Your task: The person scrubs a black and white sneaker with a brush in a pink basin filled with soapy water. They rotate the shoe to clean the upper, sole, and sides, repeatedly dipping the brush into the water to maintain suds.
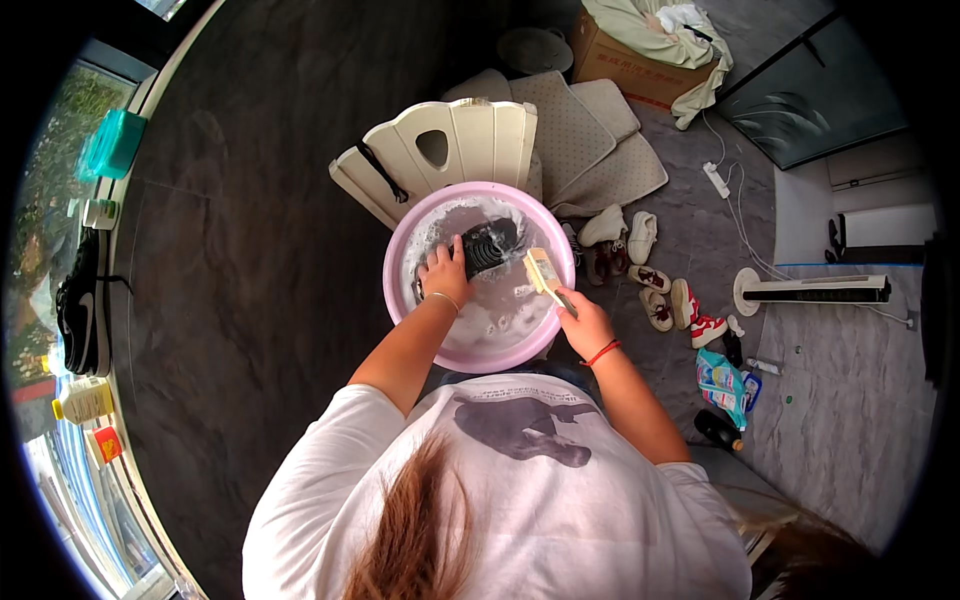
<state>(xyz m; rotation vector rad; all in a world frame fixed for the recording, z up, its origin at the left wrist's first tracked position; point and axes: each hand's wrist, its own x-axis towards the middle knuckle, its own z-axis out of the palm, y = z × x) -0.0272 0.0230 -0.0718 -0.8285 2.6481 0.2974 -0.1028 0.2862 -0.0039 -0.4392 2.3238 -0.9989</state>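
Note:
A pink plastic basin of sudsy, greyish water stands before me. In it lies a black shoe, its ridged sole facing up and partly in the foam. My left hand holds the shoe down at its near left end, fingers spread over it and hiding that part. A scrub brush with a pale wooden head is in my right hand, gripped by its handle at the basin's right rim. The brush head hangs over the water, apart from the shoe, its bristles facing left.
Behind the basin is a cream slatted chair back with a black shoelace over it. Floor mats, a cardboard box and several shoes lie right. A black sneaker and bottles line the left window ledge.

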